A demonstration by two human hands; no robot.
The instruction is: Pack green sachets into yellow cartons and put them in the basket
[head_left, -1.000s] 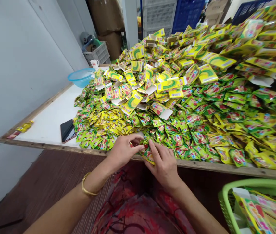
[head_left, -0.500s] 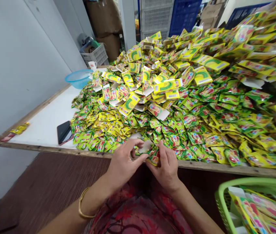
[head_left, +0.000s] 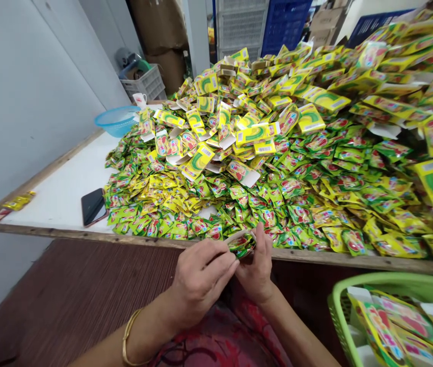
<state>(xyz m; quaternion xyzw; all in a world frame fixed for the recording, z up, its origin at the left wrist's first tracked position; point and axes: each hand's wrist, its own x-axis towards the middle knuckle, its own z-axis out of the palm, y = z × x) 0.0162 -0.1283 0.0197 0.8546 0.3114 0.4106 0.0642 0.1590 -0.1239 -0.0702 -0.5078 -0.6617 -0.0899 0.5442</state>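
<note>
A small open box (head_left: 241, 242) with green sachets inside its mouth is between my two hands, just over the table's front edge. My right hand (head_left: 256, 269) is wrapped round its right side, fingers pointing up. On the other side, my left hand (head_left: 206, 275) is closed, its fingertips and thumb pressed together at the box's left edge; the exact grip there is partly hidden. Behind both hands lies a broad heap of green sachets (head_left: 296, 189), with yellow sachets (head_left: 166, 191) among them. Flattish yellow cartons (head_left: 198, 162) with open flaps are piled on top.
A green basket (head_left: 339, 321) holding filled boxes stands at my lower right. On the white tabletop (head_left: 59, 188) lie a phone (head_left: 94, 206) and a strip of yellow packets (head_left: 20, 201). A blue basin (head_left: 114, 122) sits farther back. A wooden rim (head_left: 125, 239) edges the table.
My left fingers have come down from beside the white flap and closed at the box's edge. The box's mouth now faces up more, showing the sachets inside. The view has shifted slightly.
</note>
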